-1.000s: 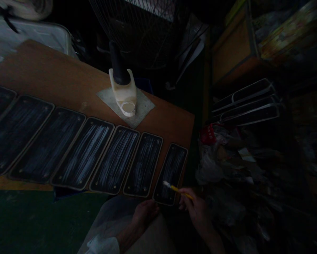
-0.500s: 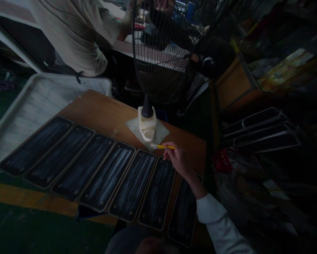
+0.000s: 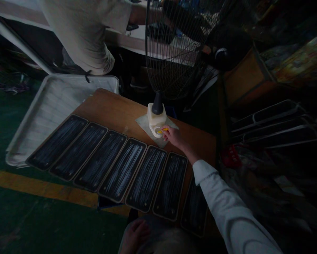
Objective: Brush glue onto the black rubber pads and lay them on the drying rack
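Note:
My right hand [image 3: 174, 137] is closed round a yellow-handled brush [image 3: 163, 131], whose tip sits in the opening of a cream-white glue container [image 3: 156, 120] with a black cap. The container stands on a pale square mat [image 3: 147, 128] on the brown wooden table [image 3: 113, 111]. Several dark flat panels [image 3: 121, 169] streaked with white lie in a row along the table's near side. My left hand [image 3: 134, 234] rests on my lap at the bottom edge, fingers loosely curled, holding nothing visible.
A white tray [image 3: 55, 106] leans off the table's far left. A standing fan [image 3: 174, 46] rises behind the table. Another person in a light shirt [image 3: 86, 31] works beyond it. Stacked dark panels [image 3: 274, 121] sit at the right above a heap of litter [image 3: 253, 176].
My right hand carried the brush from the rightmost panel's near end up to the glue container. The view has tilted upward, showing the fan and the other person.

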Demonstrator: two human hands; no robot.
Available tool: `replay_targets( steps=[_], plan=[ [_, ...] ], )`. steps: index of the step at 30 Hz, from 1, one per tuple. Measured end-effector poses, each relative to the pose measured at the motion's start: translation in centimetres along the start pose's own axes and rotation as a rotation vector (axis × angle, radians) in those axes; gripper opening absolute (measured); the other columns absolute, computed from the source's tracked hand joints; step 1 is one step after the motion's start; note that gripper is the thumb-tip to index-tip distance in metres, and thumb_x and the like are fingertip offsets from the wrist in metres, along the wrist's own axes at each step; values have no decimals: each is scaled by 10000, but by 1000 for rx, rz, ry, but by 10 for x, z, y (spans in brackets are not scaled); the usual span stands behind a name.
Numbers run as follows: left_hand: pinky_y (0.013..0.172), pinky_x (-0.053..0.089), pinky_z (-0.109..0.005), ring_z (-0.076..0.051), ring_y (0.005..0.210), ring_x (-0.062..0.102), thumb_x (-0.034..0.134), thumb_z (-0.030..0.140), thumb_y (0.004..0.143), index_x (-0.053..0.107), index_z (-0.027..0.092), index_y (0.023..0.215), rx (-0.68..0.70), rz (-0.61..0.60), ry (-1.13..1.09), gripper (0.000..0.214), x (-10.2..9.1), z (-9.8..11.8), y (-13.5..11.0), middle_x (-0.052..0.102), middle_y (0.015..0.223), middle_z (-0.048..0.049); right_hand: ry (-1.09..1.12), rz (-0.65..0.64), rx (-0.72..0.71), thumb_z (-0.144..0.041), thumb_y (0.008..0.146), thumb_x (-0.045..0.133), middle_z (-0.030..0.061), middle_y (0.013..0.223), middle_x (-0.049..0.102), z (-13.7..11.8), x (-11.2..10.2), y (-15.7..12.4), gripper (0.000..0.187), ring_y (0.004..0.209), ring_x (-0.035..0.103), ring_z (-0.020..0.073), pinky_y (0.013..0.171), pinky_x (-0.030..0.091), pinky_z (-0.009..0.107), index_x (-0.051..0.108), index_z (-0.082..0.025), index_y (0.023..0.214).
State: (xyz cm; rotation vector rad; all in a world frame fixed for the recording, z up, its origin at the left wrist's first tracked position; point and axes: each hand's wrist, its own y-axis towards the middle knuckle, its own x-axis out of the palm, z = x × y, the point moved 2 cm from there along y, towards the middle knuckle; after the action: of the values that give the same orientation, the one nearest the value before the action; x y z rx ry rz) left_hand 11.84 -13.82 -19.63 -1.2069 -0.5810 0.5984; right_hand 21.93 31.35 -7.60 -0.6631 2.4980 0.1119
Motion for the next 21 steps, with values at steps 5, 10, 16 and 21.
replay_targets(
  steps=[5, 10, 16, 21],
  plan=[
    [585, 562, -264, -196, 682, 723, 860, 271, 640, 633, 134, 933, 171, 117, 78, 395, -15, 42, -10, 743, 810, -96, 73, 92, 127, -123, 859, 531, -30, 800, 643, 13, 3, -7, 362, 505, 599, 83, 484, 457, 184, 547, -221, 1208],
    [618, 588, -268, -209, 740, 741, 766, 179, 744, 630, 133, 965, 221, 152, 68, 263, -2, 72, -17, 744, 853, -97, -43, 324, 235, -238, 847, 580, 34, 922, 647, 54, -15, -125, 369, 738, 666, 161, 697, 557, 303, 548, -215, 1214],
    [681, 616, -308, -217, 675, 746, 701, 132, 794, 609, 144, 911, 188, 151, 98, 150, 6, 77, -15, 732, 719, -65, -373, 537, 723, -295, 736, 685, 119, 1130, 617, 110, -9, -356, 502, 1054, 636, 291, 902, 530, 435, 551, -212, 1212],
    [761, 618, -321, -217, 678, 752, 661, 87, 806, 620, 176, 864, 158, 42, 71, 114, 6, 80, -26, 737, 728, -47, -301, 497, 1024, -268, 689, 713, 151, 1207, 605, 109, 29, -433, 632, 1182, 585, 324, 963, 485, 425, 512, -179, 1281]
  ],
)
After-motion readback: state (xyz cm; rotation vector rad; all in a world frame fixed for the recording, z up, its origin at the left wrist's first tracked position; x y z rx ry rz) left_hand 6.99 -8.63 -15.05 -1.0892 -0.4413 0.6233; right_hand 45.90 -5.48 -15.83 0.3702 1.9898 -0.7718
